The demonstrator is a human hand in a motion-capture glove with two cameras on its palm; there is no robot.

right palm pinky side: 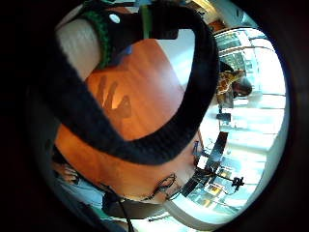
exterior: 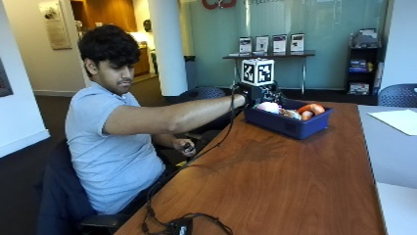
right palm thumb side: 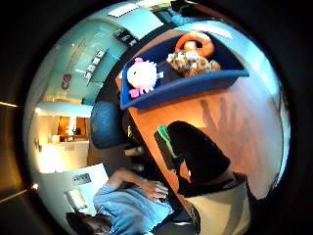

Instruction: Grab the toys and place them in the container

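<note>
Wood table; blue bin of toys at table's 12 o'clock; gloved right hand above, fingers spread, released; glass wall behind.

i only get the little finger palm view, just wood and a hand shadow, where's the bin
Observer: The blue bin sits on the table by its far edge, and the gloved hand is beside it at its near end.
Operator: any toys in it
Observer: Yes. The thumb side view shows a white and pink plush, a tiger-striped one and an orange one inside.
Operator: is the hand carrying anything
Observer: Nothing shows in it; its shadow on the table has the fingers spread straight.
Operator: toys left on the table?
Observer: None in the outside view; the only other thing on the wood is a black cable at the near end.
</note>
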